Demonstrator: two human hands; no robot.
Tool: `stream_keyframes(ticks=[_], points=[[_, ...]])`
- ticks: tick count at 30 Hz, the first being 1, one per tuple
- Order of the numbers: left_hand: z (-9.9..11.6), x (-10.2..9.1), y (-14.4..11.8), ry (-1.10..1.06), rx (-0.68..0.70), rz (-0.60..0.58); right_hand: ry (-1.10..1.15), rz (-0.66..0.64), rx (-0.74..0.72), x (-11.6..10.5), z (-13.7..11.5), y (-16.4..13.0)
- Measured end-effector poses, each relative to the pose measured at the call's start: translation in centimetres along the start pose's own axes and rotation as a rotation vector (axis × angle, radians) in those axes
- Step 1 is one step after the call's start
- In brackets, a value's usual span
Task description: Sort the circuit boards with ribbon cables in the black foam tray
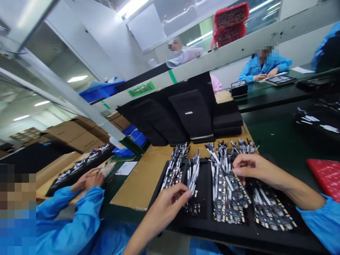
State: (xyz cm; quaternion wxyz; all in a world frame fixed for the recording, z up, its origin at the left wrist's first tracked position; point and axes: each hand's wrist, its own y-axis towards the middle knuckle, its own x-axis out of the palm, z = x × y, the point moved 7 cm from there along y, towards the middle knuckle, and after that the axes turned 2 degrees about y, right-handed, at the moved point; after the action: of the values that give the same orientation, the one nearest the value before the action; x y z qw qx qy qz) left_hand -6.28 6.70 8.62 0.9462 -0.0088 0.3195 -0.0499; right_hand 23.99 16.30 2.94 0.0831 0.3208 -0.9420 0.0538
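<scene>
Over the black tray (203,225), the right hand (251,167) pinches circuit boards (239,191) above a neat stack, while the left hand (171,200) curls by a smaller pile (195,209), grip unclear; light edge-holding should spare those white cables (218,159).

Nothing can be read for certain: the green sign (141,89) on the white beam (231,53) carries dark characters, apparently Chinese, too blurred to make out.
</scene>
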Motion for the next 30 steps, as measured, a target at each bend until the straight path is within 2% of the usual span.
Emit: stream_keyframes(ticks=[3,5,7,10,14,17,20,30], points=[[4.4,3.7,0.6,0.091,0.184,-0.081,0.007,0.025,0.048,0.4,-0.9,-1.1],[6.5,5.9,1.2,0.051,0.231,-0.104,0.028,0.014,0.049,0.5,-0.8,-1.1],[7.5,7.4,2.0,-0.017,0.226,-0.098,0.053,-0.009,0.046,0.7,-0.5,-0.8],[7.4,8.6,3.1,-0.152,0.164,-0.129,0.086,-0.045,0.034,0.8,0.0,-0.5],[7.1,9.1,3.5,-0.289,0.104,-0.197,0.098,-0.093,-0.019,0.6,0.9,0.3],[7.5,9.1,3.4,-0.311,0.115,-0.216,0.102,-0.148,-0.054,0.2,2.1,1.2],[7.6,9.1,3.3,-0.304,0.123,-0.214,0.1,-0.15,-0.06,-0.3,2.6,1.5],[7.1,9.1,3.5,-0.268,0.112,-0.196,0.08,-0.066,-0.056,0.8,-0.5,-0.5]])
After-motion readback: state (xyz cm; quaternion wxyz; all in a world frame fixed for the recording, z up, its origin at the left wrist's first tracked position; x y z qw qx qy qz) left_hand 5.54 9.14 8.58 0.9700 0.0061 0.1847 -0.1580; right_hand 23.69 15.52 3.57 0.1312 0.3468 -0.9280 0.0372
